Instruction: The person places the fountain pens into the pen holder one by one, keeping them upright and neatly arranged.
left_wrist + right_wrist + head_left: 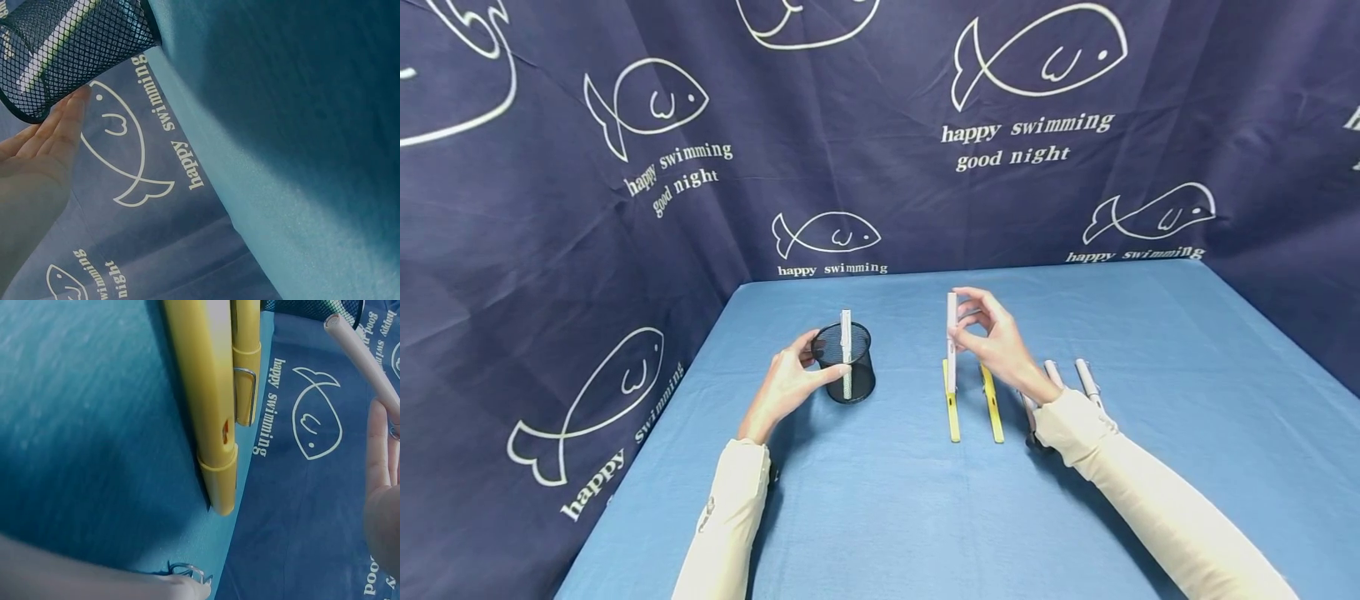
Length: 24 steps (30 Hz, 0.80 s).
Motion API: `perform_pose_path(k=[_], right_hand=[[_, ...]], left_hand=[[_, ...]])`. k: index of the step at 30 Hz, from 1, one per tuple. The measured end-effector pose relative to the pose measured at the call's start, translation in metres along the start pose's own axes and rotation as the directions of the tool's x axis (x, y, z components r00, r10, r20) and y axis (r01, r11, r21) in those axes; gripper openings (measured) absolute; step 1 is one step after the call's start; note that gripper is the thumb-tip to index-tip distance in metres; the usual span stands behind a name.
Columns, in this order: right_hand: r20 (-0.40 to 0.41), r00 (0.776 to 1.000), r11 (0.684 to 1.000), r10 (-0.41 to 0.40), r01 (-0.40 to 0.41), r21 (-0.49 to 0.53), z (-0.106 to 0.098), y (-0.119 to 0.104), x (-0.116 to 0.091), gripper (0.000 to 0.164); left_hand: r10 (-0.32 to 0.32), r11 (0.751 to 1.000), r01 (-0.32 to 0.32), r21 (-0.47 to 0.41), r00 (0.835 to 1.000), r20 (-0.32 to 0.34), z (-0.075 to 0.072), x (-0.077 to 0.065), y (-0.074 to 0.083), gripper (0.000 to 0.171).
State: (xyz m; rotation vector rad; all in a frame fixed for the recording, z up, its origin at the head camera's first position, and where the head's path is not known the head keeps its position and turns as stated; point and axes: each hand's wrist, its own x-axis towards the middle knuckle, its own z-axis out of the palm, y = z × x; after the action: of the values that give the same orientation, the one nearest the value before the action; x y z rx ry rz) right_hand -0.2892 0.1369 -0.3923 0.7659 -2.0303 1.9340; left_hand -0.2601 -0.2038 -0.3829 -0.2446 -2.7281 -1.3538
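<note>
A black mesh pen cup [863,383] stands on the left half of the table, one pale pen [846,333] upright inside it. My left hand [784,382] holds the cup from its left side, thumb across the front and fingers round the back. Between thumb and fingers of my right hand [996,340] is a pale pinkish-white pen [952,337], held nearly upright. Its lower end overlaps a yellow pen [953,421] in the head view. A second yellow pen [992,408], with a metal clip seen in the right wrist view, lies alongside.
Several pale pens lie right of the yellow ones, among them one pen [1087,379] beside my right sleeve [1075,425], which partly hides the others. A blue cloth [895,500] covers the table. Dark fish-print curtains [865,150] hang close behind and at both sides.
</note>
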Motion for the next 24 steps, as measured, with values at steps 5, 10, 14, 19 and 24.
perform_pose_path(k=[5, 10, 14, 19, 24], right_hand=[[0.002, 1.0, 1.0, -0.007, 0.007, -0.01, 0.003, 0.0, 0.001, 0.058], [0.002, 1.0, 1.0, -0.019, 0.019, 0.004, 0.007, 0.0, 0.003, 0.057], [0.002, 1.0, 1.0, -0.025, 0.025, 0.009, 0.01, 0.0, 0.004, 0.057], [0.005, 0.999, 0.999, -0.041, 0.041, 0.008, 0.012, 0.001, 0.005, 0.058], [0.006, 0.999, 0.999, -0.045, 0.045, 0.011, 0.014, 0.001, 0.006, 0.058]], left_hand=[[0.007, 1.0, -0.007, 0.005, 1.0, -0.003, -0.001, 0.0, 0.0, 0.092], [0.002, 1.0, -0.002, 0.003, 1.0, -0.001, -0.001, -0.001, 0.0, 0.092], [0.005, 1.0, -0.005, 0.003, 1.0, -0.002, -0.001, -0.001, 0.0, 0.092], [0.005, 1.0, -0.005, 0.0, 1.0, -0.002, -0.001, -0.002, 0.0, 0.093], [0.009, 1.0, -0.009, -0.009, 1.0, 0.002, 0.0, -0.001, 0.0, 0.093]])
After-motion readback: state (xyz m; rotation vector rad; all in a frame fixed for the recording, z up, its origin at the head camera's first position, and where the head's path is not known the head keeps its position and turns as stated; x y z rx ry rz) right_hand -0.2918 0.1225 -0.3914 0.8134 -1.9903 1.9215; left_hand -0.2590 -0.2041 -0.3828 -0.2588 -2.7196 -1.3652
